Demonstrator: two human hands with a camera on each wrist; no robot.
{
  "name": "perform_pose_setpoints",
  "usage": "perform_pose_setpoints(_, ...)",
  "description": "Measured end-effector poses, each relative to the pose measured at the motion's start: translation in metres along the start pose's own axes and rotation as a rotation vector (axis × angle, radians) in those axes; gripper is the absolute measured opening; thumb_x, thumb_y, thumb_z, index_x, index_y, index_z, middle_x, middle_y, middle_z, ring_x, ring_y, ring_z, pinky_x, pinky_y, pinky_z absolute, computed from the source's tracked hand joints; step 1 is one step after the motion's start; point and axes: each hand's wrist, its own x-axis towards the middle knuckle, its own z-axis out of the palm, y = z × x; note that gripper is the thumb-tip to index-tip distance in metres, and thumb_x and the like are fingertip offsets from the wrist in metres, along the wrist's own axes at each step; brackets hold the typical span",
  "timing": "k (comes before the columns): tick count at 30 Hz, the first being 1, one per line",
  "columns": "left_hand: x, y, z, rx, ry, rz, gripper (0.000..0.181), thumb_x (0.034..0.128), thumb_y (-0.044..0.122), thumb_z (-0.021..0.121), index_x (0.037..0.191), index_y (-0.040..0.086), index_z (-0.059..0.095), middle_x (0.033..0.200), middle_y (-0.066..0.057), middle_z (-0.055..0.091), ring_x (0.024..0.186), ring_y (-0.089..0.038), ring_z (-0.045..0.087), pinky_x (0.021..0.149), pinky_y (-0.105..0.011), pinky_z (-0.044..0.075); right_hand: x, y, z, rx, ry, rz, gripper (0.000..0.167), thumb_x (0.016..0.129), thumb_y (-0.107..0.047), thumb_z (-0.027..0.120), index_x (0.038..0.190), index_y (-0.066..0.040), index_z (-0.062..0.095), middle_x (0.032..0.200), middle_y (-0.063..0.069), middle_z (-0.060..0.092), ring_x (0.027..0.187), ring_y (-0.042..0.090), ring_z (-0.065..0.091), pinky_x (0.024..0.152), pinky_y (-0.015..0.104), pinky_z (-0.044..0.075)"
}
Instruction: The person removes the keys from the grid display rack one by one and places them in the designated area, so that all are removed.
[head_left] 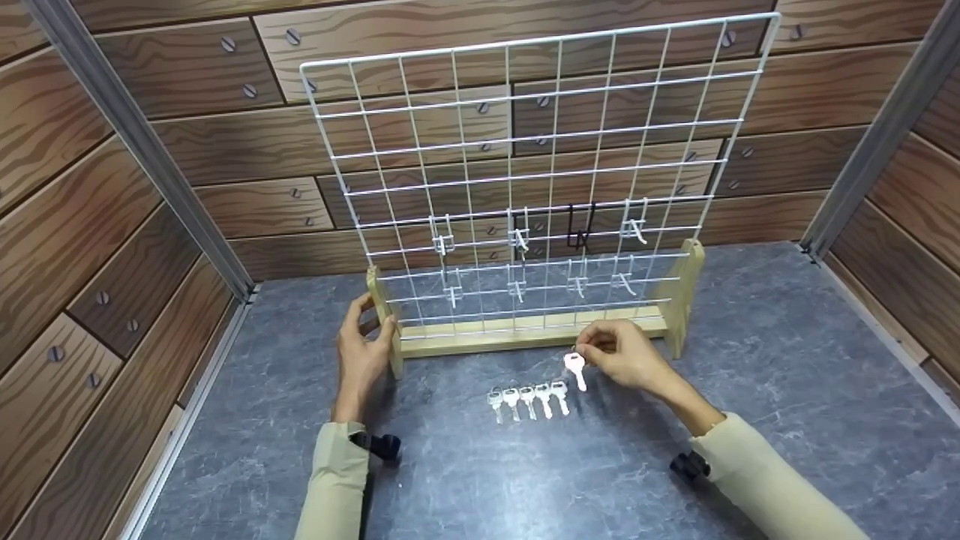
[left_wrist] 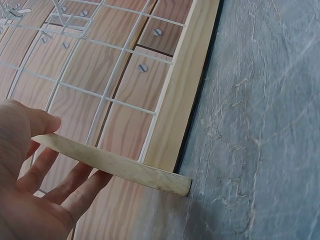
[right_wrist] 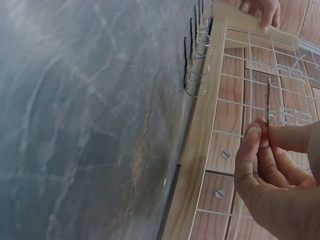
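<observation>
My left hand (head_left: 361, 356) grips the left end post (left_wrist: 115, 167) of a wooden stand, thumb on one side and fingers on the other. In my right hand (head_left: 626, 356) a silver key (head_left: 575, 369) is pinched near its ring between thumb and fingertips, its blade pointing down toward me in the head view. The right wrist view shows that key (right_wrist: 268, 100) edge-on, in front of the grid. Several more silver keys (head_left: 527, 401) with rings lie in a row on the table, left of the held one. A white wire grid (head_left: 540, 40) stands upright in the stand.
Two rows of hooks hang on the grid's lower half, mostly white, such as one white hook (head_left: 634, 229), plus one black hook (head_left: 579, 232). The grey marbled table (head_left: 465, 480) is enclosed by wood-patterned walls (head_left: 135, 262) with metal corner strips.
</observation>
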Motion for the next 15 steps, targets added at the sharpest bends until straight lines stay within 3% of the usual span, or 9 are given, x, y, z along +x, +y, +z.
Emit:
perform_pose_setpoints(5, -0.0002, 0.001, 0.0003, 0.007, 0.003, -0.003, 0.046, 0.0975, -0.001, 0.073, 0.142, 0.005, 0.062, 0.143, -0.022, 0.064, 0.117, -0.044, 0.072, 0.084, -0.042, 0.067, 0.001, 0.005, -0.0002, -0.044, -0.031, 0.03, 0.007, 0.096, 0.002, 0.071, 0.1, 0.007, 0.072, 0.089, 0.015, 0.073, 0.076, 0.012, 0.066, 0.072, 0.018, 0.06)
perform_pose_setpoints(15, 0.0002, 0.0009, 0.0007, -0.002, 0.008, -0.01, 0.047, 0.0965, -0.002, 0.072, 0.142, 0.004, 0.061, 0.142, -0.023, 0.065, 0.116, -0.046, 0.072, 0.085, -0.047, 0.068, 0.0014, 0.0109, 0.0004, -0.077, -0.064, 0.079, 0.005, 0.095, 0.002, 0.071, 0.098, 0.007, 0.072, 0.086, 0.014, 0.073, 0.073, 0.014, 0.066, 0.067, 0.019, 0.059)
